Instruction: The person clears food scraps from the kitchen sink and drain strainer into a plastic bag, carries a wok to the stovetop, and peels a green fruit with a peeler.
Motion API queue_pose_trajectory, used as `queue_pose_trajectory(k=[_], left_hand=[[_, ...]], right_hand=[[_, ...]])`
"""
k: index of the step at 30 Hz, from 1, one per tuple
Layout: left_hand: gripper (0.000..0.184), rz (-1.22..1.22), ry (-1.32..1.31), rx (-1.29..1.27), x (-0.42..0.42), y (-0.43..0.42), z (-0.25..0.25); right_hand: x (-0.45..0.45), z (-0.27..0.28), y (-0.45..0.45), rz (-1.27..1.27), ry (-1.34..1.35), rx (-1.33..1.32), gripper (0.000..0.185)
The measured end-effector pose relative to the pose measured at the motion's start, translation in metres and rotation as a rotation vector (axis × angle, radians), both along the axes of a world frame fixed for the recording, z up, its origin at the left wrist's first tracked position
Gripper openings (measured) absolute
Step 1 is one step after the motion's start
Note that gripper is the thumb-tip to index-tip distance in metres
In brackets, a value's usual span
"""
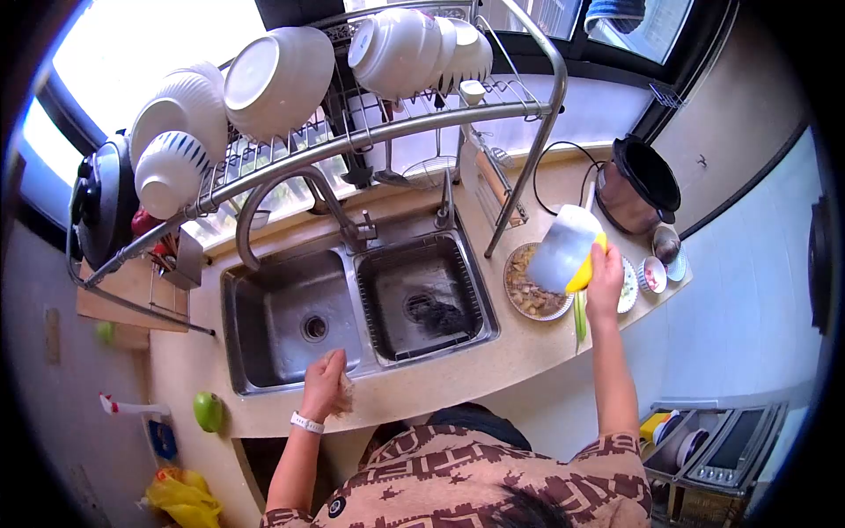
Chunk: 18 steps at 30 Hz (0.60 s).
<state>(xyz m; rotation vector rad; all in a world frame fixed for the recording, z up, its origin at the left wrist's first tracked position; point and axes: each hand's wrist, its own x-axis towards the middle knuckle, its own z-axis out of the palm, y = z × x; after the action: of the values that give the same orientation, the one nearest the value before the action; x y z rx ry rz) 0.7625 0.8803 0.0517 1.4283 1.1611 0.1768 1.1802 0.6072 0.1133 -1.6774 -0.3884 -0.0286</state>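
My right hand [605, 280] is closed round the yellow handle of a wide flat blade [563, 249], which hangs over a plate of chopped food [528, 295] at the right of the counter. Green stalks [580, 319] lie just below the blade. My left hand [326, 385], with a white band on the wrist, is closed in front of the sink's near edge. Something pale and thin shows at its fingers, too unclear to name. Behind it is the left basin [290, 304]; a dark clump [440, 319] lies in the right basin [396, 330].
A metal rack [387, 130] with white bowls [280, 79] spans above the sink and faucet [251, 220]. A dark pot [641, 185], a small bowl [651, 275] and a white plate [628, 286] stand right. A green fruit [209, 411] sits at the left.
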Motion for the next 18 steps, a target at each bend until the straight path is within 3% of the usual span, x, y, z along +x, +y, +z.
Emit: queue_pose_trajectory(k=[3, 7, 9, 13, 15, 16, 17, 18], left_hand=[[0.032, 0.036, -0.128, 0.015, 0.007, -0.009, -0.011], [0.022, 0.122, -0.172, 0.004, 0.028, -0.015, 0.041], [0.019, 0.097, -0.401, 0.338, 0.041, -0.011, 0.117], [0.026, 0.162, -0.627, 0.994, 0.053, 0.023, 0.219], [0.028, 0.345, -0.761, 1.076, 0.068, 0.052, 0.263], [0.030, 0.418, -0.588, 1.345, 0.083, 0.063, 0.287], [0.034, 0.423, -0.552, 1.388, 0.102, 0.066, 0.310], [0.036, 0.291, -0.666, 1.575, 0.125, 0.079, 0.331]], right_hand=[[0.054, -0.004, 0.028, -0.125, -0.258, -0.137, 0.023], [0.095, -0.016, 0.064, -0.129, -0.203, -0.089, 0.025], [0.103, -0.027, 0.063, -0.037, -0.134, -0.054, 0.025], [0.073, -0.043, 0.049, 0.013, 0.086, 0.124, 0.023], [0.060, -0.059, 0.029, -0.009, 0.142, 0.062, 0.022], [0.056, -0.070, 0.018, 0.006, 0.144, 0.053, 0.021], [0.050, -0.080, 0.007, 0.015, 0.150, 0.043, 0.021], [0.042, -0.084, -0.005, 0.038, 0.154, 0.057, 0.021]])
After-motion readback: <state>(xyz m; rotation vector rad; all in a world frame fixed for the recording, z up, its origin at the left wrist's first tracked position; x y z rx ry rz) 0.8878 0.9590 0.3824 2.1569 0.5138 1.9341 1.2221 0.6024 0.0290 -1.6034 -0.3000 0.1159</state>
